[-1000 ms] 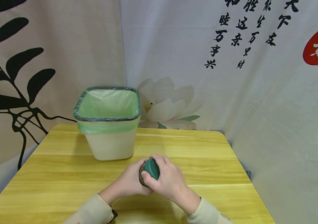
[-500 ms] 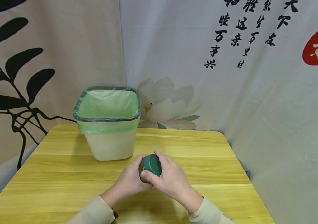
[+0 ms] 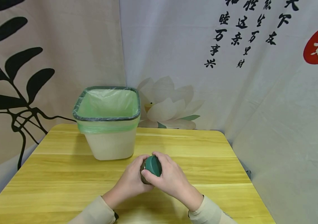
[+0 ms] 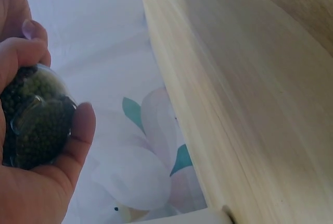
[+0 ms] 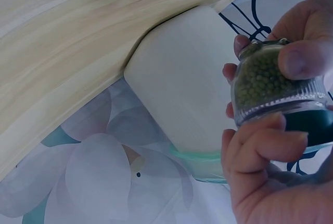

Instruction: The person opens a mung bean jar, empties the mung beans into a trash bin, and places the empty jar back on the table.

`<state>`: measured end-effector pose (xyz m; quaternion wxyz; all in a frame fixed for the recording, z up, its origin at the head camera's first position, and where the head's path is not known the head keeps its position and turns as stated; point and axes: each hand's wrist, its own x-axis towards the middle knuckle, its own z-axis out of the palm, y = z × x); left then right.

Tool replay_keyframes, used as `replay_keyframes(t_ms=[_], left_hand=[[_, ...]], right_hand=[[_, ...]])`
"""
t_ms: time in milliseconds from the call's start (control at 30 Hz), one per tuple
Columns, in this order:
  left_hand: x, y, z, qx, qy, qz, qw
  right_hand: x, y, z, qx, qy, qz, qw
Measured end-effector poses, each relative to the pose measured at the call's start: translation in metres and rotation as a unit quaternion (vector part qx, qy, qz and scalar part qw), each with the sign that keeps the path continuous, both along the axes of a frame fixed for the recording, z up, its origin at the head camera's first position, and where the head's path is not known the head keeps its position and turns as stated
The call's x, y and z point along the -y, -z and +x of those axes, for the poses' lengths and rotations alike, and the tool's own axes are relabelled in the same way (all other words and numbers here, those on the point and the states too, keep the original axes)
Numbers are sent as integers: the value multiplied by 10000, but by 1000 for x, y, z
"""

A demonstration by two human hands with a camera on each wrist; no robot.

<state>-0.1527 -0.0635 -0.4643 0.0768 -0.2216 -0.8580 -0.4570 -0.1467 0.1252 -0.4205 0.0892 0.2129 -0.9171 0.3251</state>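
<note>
Green lid (image 3: 154, 165): sits within curled right hand (image 3: 173, 179); likely mid-turn.
Mung-bean glass jar (image 5: 263, 81): rests within curled left hand (image 3: 131, 177); probably needs steady hold next.

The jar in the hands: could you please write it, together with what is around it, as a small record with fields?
held thing: clear jar, tilted
contents: small round green grains
lid: dark green lid, on the jar
left hand: holds the jar's body
right hand: grips around the lid
near the hands: whitish bin, upright beyond them, farther left
bin lining: green liner, folded over the rim
surface: yellow wood-grain table
background: pale printed cloth
</note>
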Motion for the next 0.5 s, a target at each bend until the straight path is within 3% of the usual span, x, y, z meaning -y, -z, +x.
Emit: replay_keyframes(t_ms=[200, 500], left_hand=[[3, 1, -2, 175, 183, 107, 9996], [4, 2, -2, 336, 215, 145, 9991]], right_hand=[[0, -1, 1, -29, -26, 52, 10000], [1, -2, 2, -2, -92, 121, 9999]])
